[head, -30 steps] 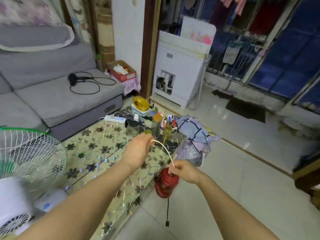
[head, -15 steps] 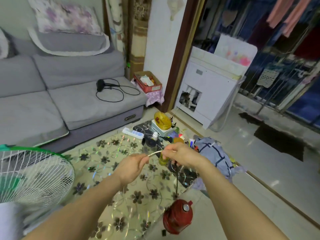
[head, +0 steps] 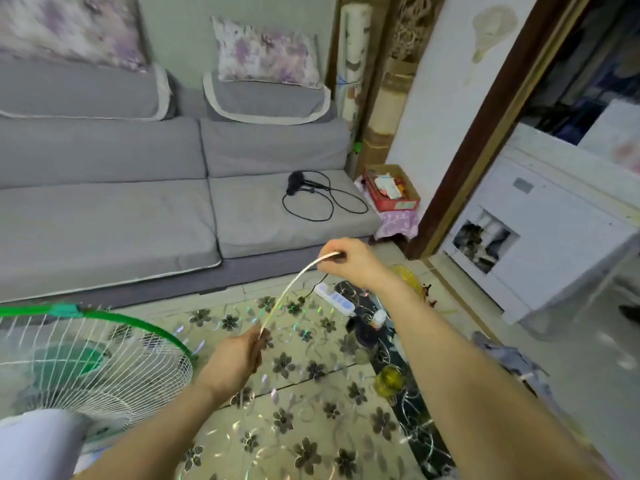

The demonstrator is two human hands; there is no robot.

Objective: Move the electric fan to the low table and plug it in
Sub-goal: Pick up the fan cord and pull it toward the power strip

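The electric fan (head: 86, 368), with a white wire cage and a green rim, stands at the left on the low table (head: 311, 420), which has a floral cover. A pale cord (head: 289, 292) runs taut between my two hands above the table. My left hand (head: 239, 358) pinches its lower end. My right hand (head: 346, 263) grips the upper end, held above a white power strip (head: 334, 299) that lies at the table's far edge. The plug itself is hidden inside my right fist.
A grey sofa (head: 138, 209) with a black hair dryer (head: 298, 181) runs behind the table. Bottles, a yellow glass (head: 388, 381) and small clutter crowd the table's right end. A white cabinet (head: 540, 230) stands right of the doorway; a red box (head: 391, 188) sits beside the sofa.
My right hand rose from near the floor, met the left, then carried the cord's end up and away over the power strip. The view tilted up toward the sofa.
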